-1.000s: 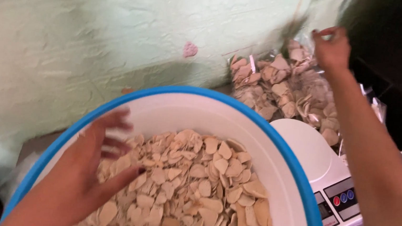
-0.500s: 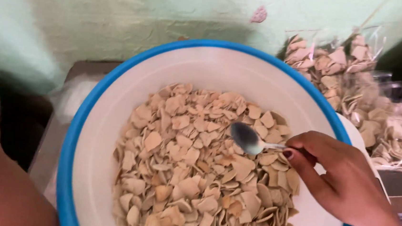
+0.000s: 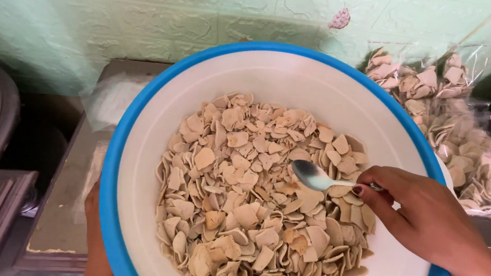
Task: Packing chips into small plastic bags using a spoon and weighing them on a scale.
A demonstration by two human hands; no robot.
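Your right hand (image 3: 426, 219) pinches spoon (image 3: 318, 176) over chips (image 3: 258, 203) in basin (image 3: 139, 147). Left hand (image 3: 95, 231) under basin rim, grip unclear. Step: scooping. Next: dip spoon bowl under chips.

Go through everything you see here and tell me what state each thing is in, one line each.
Bowl: upright, partly filled with chips.
Chips: loose, heaped in the bowl.
Spoon: empty, over the chips.
Right hand: gripping the spoon.
Left hand: at the bowl's outer rim.
Clear bags: filled with chips.
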